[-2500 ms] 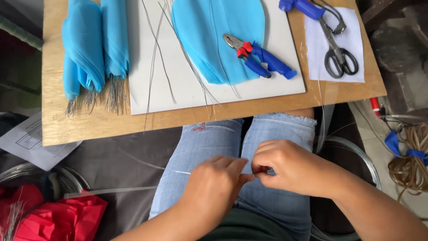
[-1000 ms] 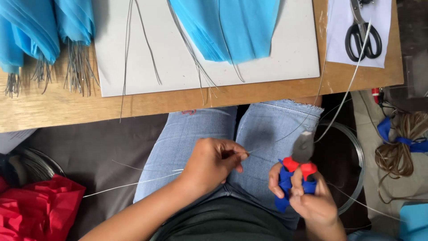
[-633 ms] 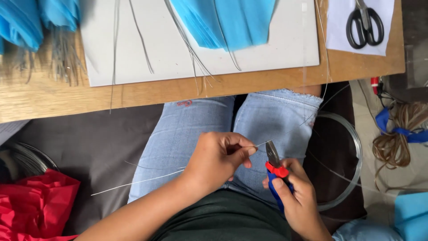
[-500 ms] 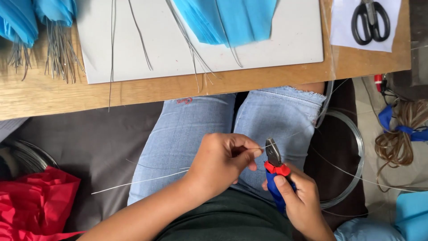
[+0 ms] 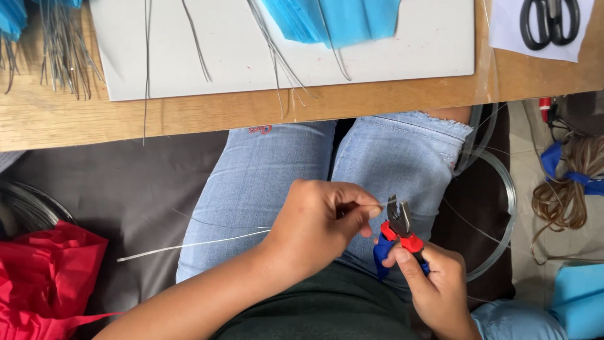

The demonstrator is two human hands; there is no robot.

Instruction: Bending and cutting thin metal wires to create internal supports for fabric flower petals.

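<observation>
- A thin, straight silver-grey wire (image 5: 195,242) is pinched between the thumb and forefinger of the left hand (image 5: 321,220), fingers closed tight on it; its long free end is seen running out to the left of the knuckles, over the lap, its short end poking past the fingertips to the right
- Red-and-blue-handled steel pliers (image 5: 399,233) are gripped in the right hand (image 5: 434,283), the fingers wrapped round the handles; the steel jaws are held slightly parted just right of the left fingertips, at the wire's tip
- Whether the jaws touch the wire cannot be told
- Both hands are held above faded blue jeans (image 5: 302,170), well short of the edge of the light wooden board (image 5: 201,116) beyond the fingertips; open lap is left between them
- On the board, a white rectangular sheet (image 5: 251,56) is laid with loose wires and folded blue tissue paper (image 5: 333,19) on it; black-handled scissors (image 5: 550,19) are seen far beyond the right fingers
- A coil of wire (image 5: 500,208) is found right of the pliers, crumpled red paper (image 5: 47,277) far left of the left wrist
</observation>
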